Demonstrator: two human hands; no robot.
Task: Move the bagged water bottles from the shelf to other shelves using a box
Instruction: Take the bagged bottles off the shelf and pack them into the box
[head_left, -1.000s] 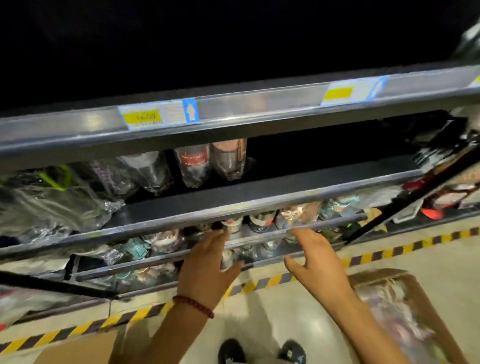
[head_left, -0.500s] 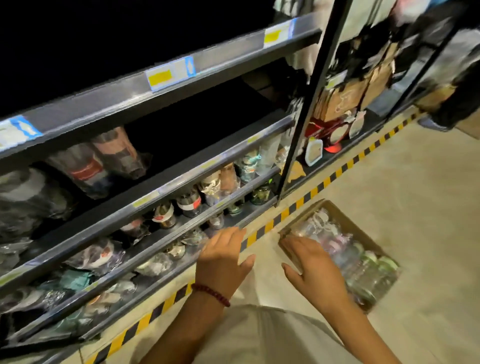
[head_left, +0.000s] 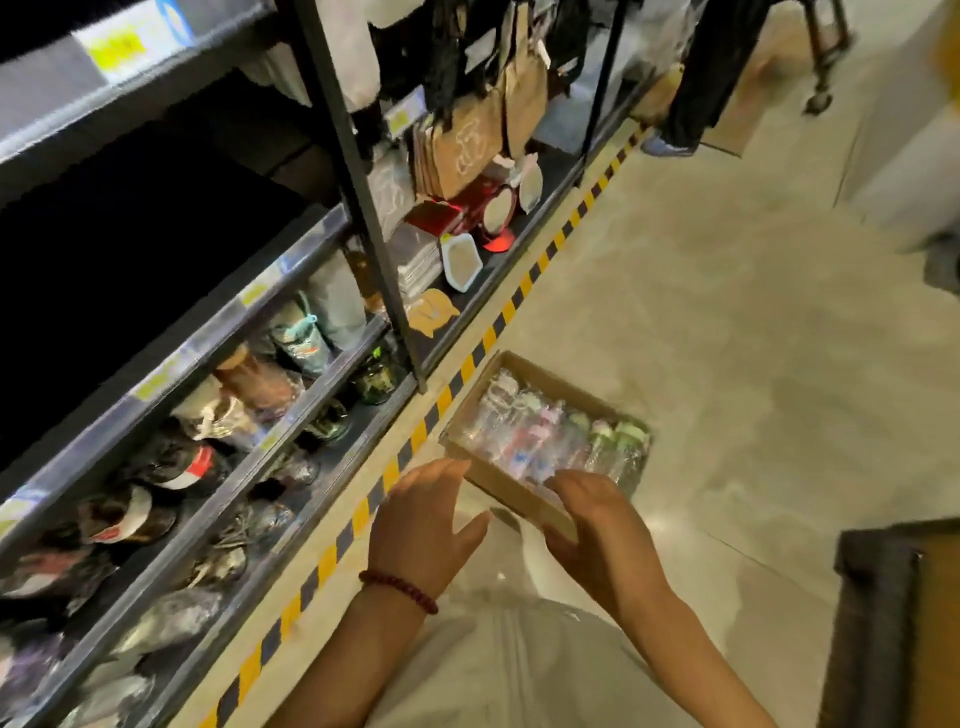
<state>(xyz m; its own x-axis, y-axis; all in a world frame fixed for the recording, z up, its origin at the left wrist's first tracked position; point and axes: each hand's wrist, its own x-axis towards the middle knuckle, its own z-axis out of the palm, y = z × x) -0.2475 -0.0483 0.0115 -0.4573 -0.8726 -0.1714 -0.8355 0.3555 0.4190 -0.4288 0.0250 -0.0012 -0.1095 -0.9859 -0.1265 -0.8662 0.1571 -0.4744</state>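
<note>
Hands: the left hand (head_left: 423, 525) and the right hand (head_left: 605, 530) are held out side by side, fingers straight and loosely spread; nothing is gripped by either.
Reach: both palms are turned toward the box (head_left: 511, 499), which is judged to be about to be taken by its near wall; whether the right fingertips already touch the cardboard cannot be told.
Wrist: a bead bracelet (head_left: 400, 590) is worn just behind the left hand.
Load: bagged water bottles (head_left: 550, 441) are laid in a row inside the box, just beyond the fingertips, so that many can be carried at once.
Floor: the box is set on the floor (head_left: 727, 338) ahead of the hands, just beside the striped tape (head_left: 498, 322), presumably to be within easy reach of the racks.
Shelves: to the left of the left hand, the low shelves (head_left: 291, 410) are seen holding further bagged goods.
Beyond: a wheeled cart (head_left: 826, 57) stands well apart, far ahead of the hands.
</note>
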